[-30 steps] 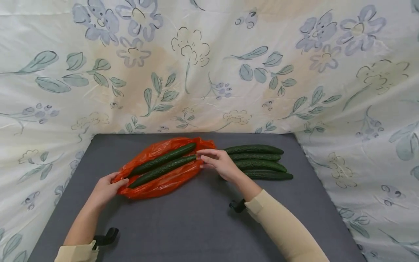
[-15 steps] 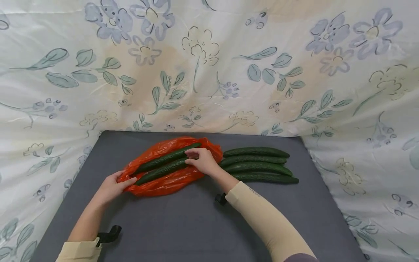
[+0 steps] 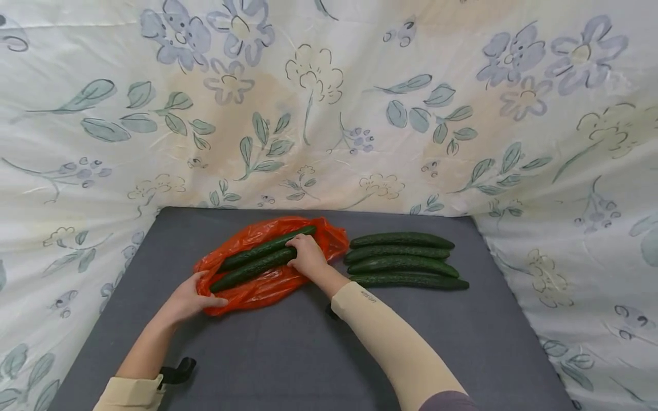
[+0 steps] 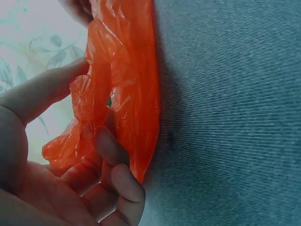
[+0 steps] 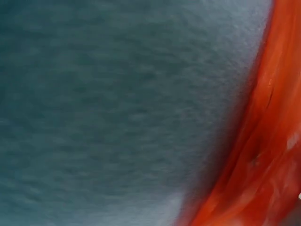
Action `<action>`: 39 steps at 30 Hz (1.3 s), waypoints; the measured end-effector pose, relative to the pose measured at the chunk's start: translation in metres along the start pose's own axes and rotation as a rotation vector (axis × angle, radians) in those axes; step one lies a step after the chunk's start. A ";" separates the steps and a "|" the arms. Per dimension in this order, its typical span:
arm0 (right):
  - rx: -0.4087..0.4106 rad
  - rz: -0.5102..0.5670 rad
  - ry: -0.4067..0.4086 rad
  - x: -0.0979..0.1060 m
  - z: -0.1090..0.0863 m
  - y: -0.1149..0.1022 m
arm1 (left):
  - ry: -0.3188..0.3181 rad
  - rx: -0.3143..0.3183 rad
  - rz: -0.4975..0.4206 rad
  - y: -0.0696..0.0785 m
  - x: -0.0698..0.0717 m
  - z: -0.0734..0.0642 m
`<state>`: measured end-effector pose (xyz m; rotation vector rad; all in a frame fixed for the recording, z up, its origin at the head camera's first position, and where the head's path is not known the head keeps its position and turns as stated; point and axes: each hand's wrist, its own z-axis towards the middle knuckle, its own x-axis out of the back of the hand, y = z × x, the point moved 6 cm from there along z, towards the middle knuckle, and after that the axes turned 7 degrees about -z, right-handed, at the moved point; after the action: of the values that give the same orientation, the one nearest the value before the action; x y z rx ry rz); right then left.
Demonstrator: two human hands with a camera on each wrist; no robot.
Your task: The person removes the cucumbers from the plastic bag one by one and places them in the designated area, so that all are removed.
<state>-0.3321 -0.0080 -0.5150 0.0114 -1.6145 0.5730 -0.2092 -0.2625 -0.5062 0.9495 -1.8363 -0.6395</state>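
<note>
Head view: two cucumbers (image 3: 264,249) lie within a spread red bag (image 3: 257,298); the right hand (image 3: 308,257) has fingers curled around the nearer cucumber (image 3: 254,270). Left wrist: the left hand's (image 4: 51,190) curled fingers hold the bag's edge; a hard push, we judge, could tear it. Right wrist: bag, table (image 5: 94,103).

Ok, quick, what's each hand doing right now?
Left hand: closed, holding the near end of the orange bag.
Right hand: closed, holding the right end of the nearer bagged cucumber.
</note>
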 end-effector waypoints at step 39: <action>-0.062 -0.063 0.385 0.133 -0.166 0.149 | -0.010 -0.046 -0.037 0.008 0.008 0.005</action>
<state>-0.2470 0.2262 -0.4409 -0.0888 -1.2517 0.4455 -0.2187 -0.2643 -0.4981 0.9534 -1.8091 -0.7069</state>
